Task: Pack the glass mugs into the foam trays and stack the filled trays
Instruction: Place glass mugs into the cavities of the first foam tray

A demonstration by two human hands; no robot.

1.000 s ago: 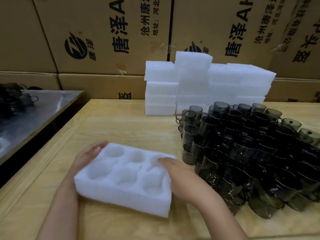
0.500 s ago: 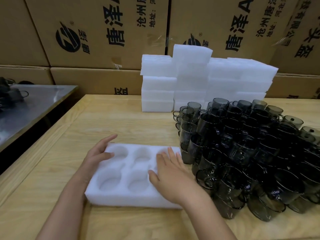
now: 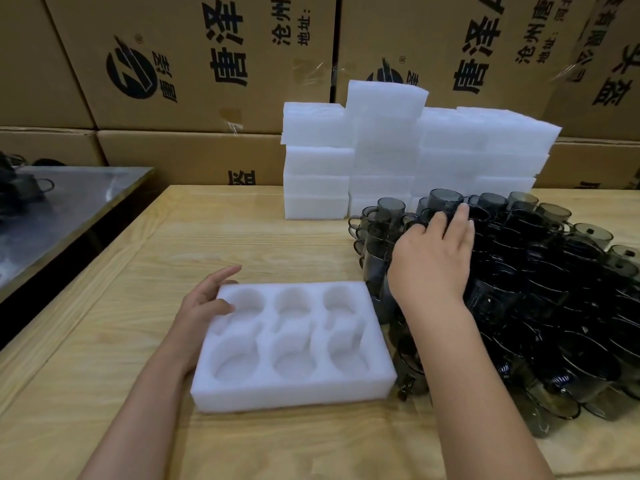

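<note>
Now the six-pocket foam tray (image 3: 294,393) was seen lying flat on the wooden table (image 3: 225,233), just left of the heap of dark glass mugs (image 3: 554,289). The left hand (image 3: 204,303) was laid open against the tray's left edge, thumb rested on its top. The right hand (image 3: 433,258) was stretched over the heap, fingers spread and fairly straight, touching the upper mugs. A white foam stack (image 3: 384,150) was set behind.

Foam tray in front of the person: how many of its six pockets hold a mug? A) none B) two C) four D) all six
A: every pocket of the foam tray shows bare white foam, and the mugs sit piled to its right.
</note>
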